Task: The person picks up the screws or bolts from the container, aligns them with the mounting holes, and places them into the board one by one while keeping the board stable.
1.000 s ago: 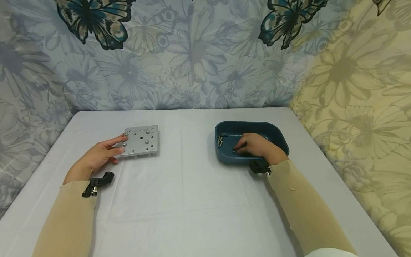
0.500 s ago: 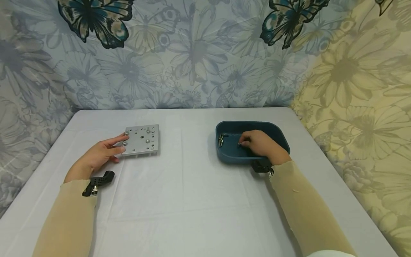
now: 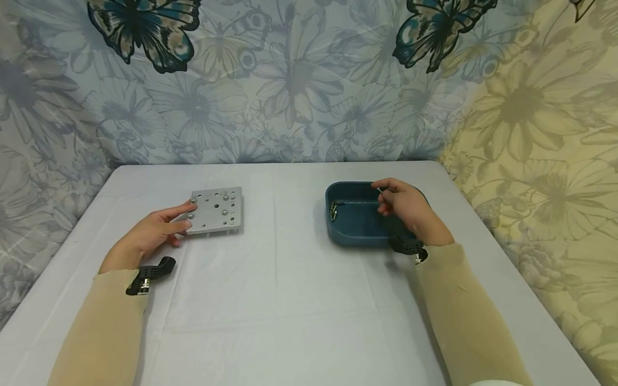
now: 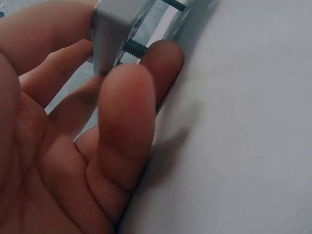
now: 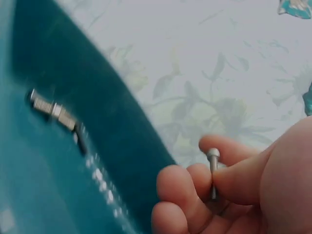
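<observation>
Screw (image 5: 213,168) in hand, bare holes (image 3: 216,206) remaining

Head: the left hand (image 3: 153,231) is gripping a metal plate (image 3: 207,215) at left; four screw heads (image 3: 225,212) are already sitting in it. The right hand (image 3: 409,208) is hovering over the blue tray (image 3: 357,241) at right, loose screws (image 3: 333,212) lying inside.

Left wrist: threaded shanks (image 4: 135,48) are protruding from the plate.

Right wrist: the hand is pinching the screw, seemingly unfitted.
</observation>
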Available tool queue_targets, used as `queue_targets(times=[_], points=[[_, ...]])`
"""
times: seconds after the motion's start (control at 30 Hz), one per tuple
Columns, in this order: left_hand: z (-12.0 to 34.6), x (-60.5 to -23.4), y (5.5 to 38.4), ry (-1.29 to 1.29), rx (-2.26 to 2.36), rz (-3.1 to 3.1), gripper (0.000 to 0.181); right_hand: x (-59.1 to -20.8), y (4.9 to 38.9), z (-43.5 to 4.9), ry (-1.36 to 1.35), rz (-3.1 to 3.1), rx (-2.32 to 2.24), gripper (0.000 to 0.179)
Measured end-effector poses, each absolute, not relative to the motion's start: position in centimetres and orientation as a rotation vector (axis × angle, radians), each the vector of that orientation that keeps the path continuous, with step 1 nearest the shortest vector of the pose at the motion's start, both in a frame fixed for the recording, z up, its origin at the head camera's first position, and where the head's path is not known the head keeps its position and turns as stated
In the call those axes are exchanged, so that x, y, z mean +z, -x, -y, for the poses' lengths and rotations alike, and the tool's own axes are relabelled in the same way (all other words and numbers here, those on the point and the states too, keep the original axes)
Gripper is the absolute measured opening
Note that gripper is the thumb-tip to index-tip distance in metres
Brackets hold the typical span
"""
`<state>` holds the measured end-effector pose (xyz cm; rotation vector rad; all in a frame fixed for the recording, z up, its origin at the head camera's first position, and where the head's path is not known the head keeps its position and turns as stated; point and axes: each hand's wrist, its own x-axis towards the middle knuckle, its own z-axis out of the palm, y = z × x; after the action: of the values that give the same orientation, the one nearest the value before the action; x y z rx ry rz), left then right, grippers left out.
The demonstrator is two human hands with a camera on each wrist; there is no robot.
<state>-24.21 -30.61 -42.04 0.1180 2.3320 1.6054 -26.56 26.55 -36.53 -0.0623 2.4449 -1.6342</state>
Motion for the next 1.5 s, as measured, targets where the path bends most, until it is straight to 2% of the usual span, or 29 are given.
queue_targets(times=[0.23,0.53,0.8,0.97,1.2,1.5], points=[[28.9,-41.5,24.3,-0.149,1.649,-2.291,0.068,-35.3,27.5,-23.2,0.01,-2.268,-1.902,0.035],[27.8,-41.7,24.5,-0.155,1.605,-2.324,0.065,-34.2,27.6,-13.7,0.093,-2.149,-2.085,0.028],[28.7,-42.0,24.1,-0.184,1.568,-2.374,0.065,-36.4,27.6,-3.3,0.254,-2.129,-1.994,0.023],[28.5,-42.1,24.2,-0.212,1.571,-2.349,0.063,-38.0,26.8,1.3,0.322,-2.207,-1.887,0.021],[28.1,-42.0,24.4,-0.209,1.526,-2.38,0.06,-38.9,25.7,4.6,0.451,-2.384,-1.664,0.018],[28.2,-41.9,24.5,-0.245,1.523,-2.367,0.058,-39.2,25.6,5.7,0.576,-2.518,-1.506,0.017]])
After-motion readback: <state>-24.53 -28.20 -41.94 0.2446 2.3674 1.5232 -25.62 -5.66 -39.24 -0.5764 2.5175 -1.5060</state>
